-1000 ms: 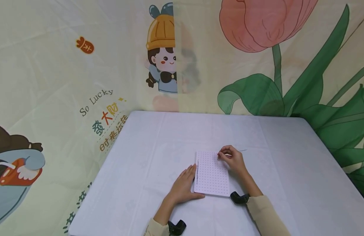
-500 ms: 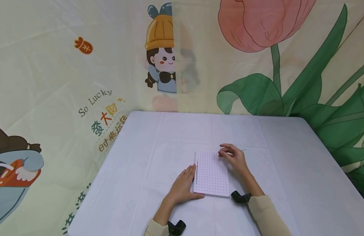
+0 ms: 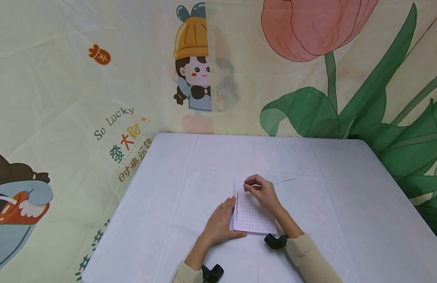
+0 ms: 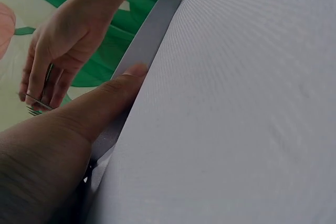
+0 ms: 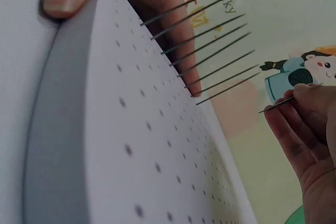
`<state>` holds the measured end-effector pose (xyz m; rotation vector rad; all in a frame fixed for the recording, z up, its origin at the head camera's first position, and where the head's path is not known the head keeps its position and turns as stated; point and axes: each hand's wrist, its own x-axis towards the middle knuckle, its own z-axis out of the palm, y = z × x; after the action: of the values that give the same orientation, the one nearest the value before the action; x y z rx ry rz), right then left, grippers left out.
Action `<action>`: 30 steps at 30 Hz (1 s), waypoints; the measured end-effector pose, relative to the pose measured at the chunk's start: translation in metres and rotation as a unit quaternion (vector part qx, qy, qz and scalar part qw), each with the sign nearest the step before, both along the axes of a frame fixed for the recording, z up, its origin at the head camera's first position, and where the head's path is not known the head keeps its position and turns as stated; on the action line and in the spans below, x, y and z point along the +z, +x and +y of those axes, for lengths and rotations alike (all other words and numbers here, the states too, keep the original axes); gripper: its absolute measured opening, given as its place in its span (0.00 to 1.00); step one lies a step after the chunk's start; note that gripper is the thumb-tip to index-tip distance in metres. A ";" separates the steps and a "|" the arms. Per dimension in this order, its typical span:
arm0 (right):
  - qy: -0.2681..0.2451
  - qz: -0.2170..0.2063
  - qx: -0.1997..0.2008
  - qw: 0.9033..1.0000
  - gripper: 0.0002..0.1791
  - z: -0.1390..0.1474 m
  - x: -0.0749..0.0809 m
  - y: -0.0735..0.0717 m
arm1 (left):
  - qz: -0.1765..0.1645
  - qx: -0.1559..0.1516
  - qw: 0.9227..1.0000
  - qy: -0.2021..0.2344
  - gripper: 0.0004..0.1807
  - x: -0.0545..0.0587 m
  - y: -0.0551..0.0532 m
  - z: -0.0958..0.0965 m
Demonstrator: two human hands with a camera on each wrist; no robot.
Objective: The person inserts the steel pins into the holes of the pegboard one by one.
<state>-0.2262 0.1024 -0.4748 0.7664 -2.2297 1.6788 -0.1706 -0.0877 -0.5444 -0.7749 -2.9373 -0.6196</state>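
A white board with rows of small holes (image 3: 253, 216) lies on the table. My left hand (image 3: 220, 224) rests against its left side, fingers straight and thumb along the near edge. My right hand (image 3: 264, 192) is over the far part of the board and pinches a thin metal pin (image 5: 275, 105) between thumb and fingertips. The right wrist view shows several upright pins (image 5: 205, 32) in a row along the board's left edge, close to my left fingers. In the left wrist view my left thumb (image 4: 113, 95) touches the board's side.
Another thin pin (image 3: 289, 179) lies on the white tablecloth beyond the board, to its right. The table (image 3: 190, 157) meets a patterned backdrop (image 3: 239, 94) at its far edge. Black wrist cameras (image 3: 276, 241) are strapped to both wrists.
My right hand has moved left from the board's far right corner to near the pin row. The pin lying on the tablecloth now shows whole. My left hand stays put.
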 end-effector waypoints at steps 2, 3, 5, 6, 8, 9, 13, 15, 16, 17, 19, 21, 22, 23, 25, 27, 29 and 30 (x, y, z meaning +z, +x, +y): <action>0.016 0.007 -0.004 1.000 0.07 -0.006 -0.002 0.000 | 0.006 -0.001 1.000 0.002 0.64 -0.001 0.000 0.001; 0.023 0.013 -0.005 1.000 0.07 -0.009 -0.004 -0.001 | 0.009 -0.001 1.000 0.003 0.64 -0.001 0.000 0.001; 0.027 0.016 -0.004 1.000 0.07 -0.012 -0.011 -0.004 | 0.012 -0.002 1.000 0.002 0.64 -0.002 0.000 0.001; 0.028 0.011 -0.006 1.000 0.06 -0.013 -0.017 -0.006 | 0.012 -0.002 1.000 0.003 0.64 -0.002 0.001 0.001; 0.031 0.000 -0.012 0.999 0.06 -0.015 -0.029 -0.011 | 0.014 -0.002 1.000 0.001 0.64 -0.003 0.001 0.001; 0.034 -0.003 -0.014 0.999 0.06 -0.015 -0.034 -0.013 | 0.014 -0.001 1.000 0.001 0.64 -0.003 0.001 0.001; 0.028 -0.022 -0.018 0.999 0.06 -0.016 -0.052 -0.020 | 0.017 -0.002 1.000 0.008 0.64 -0.002 0.001 0.002; 0.024 -0.019 -0.014 0.999 0.06 -0.016 -0.056 -0.021 | 0.019 -0.004 1.000 0.011 0.63 -0.001 0.001 0.001; 0.021 -0.020 -0.014 0.999 0.06 -0.016 -0.058 -0.022 | 0.020 -0.005 1.000 0.012 0.63 -0.001 0.001 0.001; 0.021 -0.019 -0.013 1.000 0.06 -0.016 -0.059 -0.022 | 0.020 -0.005 1.000 0.012 0.63 -0.001 0.001 0.001; 0.023 -0.018 -0.012 1.000 0.06 -0.015 -0.060 -0.023 | 0.020 -0.004 1.000 0.009 0.63 -0.002 0.001 0.001; 0.025 -0.016 -0.010 1.000 0.06 -0.015 -0.061 -0.023 | 0.019 -0.003 1.000 0.006 0.63 -0.002 0.001 0.001; 0.025 -0.016 -0.008 1.000 0.06 -0.015 -0.061 -0.023 | 0.018 -0.003 1.000 0.005 0.63 -0.003 0.001 0.001; 0.025 -0.015 -0.007 1.000 0.06 -0.015 -0.062 -0.023 | 0.018 -0.003 1.000 0.004 0.64 -0.003 0.001 0.001; 0.025 -0.011 -0.003 1.000 0.06 -0.016 -0.062 -0.023 | 0.019 -0.002 1.000 0.003 0.64 -0.003 0.001 0.000; 0.025 -0.007 -0.002 1.000 0.06 -0.016 -0.062 -0.023 | 0.019 -0.002 1.000 0.004 0.64 -0.004 0.001 0.000; 0.028 -0.004 -0.003 1.000 0.06 -0.017 -0.063 -0.023 | 0.021 -0.003 1.000 0.005 0.64 -0.004 0.001 0.000; 0.030 -0.003 -0.003 1.000 0.06 -0.018 -0.063 -0.023 | 0.021 -0.003 1.000 0.006 0.64 -0.005 0.001 -0.001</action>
<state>-0.2488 0.0849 -0.5374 0.7692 -2.2938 1.6217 -0.1699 -0.0882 -0.5489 -0.7848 -2.8923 -0.6120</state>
